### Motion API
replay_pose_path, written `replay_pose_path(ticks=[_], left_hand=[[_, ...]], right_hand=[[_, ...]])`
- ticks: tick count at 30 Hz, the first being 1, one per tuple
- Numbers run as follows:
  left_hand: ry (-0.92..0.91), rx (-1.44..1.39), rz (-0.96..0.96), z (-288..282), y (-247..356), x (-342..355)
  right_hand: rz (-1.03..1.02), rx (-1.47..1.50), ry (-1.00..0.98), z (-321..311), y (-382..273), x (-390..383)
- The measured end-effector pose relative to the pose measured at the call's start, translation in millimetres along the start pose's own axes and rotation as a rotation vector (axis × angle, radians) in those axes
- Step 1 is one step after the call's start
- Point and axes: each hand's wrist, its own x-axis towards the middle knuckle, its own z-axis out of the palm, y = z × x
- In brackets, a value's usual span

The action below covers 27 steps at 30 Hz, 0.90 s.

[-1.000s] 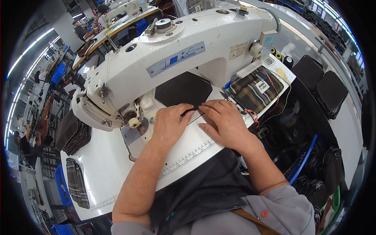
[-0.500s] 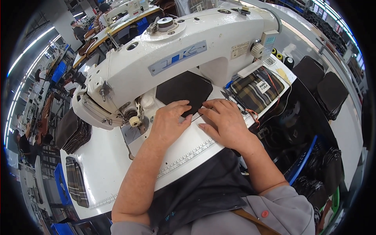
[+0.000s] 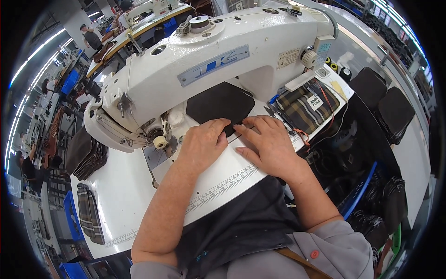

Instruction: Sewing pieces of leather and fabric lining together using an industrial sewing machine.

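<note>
A dark, flat panel with cut corners, leather-like, lies on the white machine bed beneath the arm of a sewing machine. At its near edge, my left hand pinches the panel between curled fingers and thumb. My right hand grips the same edge just beside it with its fingertips, its thumb lying lower on the table. The two sets of fingertips almost meet and partly hide that edge. Left of my hands, the needle and presser-foot area stands apart from the panel.
Dark panels are stacked left of the machine head, above a folded plaid cloth piece. On the right are plaid pieces with a white label, red cords, thread cones and more dark panels. A ruler strip runs along the table's front.
My left fingers and thumb have drawn together at the panel's edge and come nearer my right fingertips. The panel stays in about the same place; the view has shifted slightly.
</note>
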Motion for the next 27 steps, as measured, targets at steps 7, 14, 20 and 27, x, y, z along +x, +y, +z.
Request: replay_pose_path(ticks=[7,14,20,27], left_hand=[[0.084,-0.075,-0.013,8,-6,7],[0.393,-0.028,0.272,-4,12,3],[0.107,-0.291,-0.004,-10,31,-40],[0.033,-0.593,-0.292,-10,12,-36]], right_hand=[[0.006,-0.032,0.000,-1,1,2],[0.040,0.053,0.009,0,-3,2],[0.000,0.015,0.015,-2,2,-3],[0.077,0.232,0.051,-2,3,-2]])
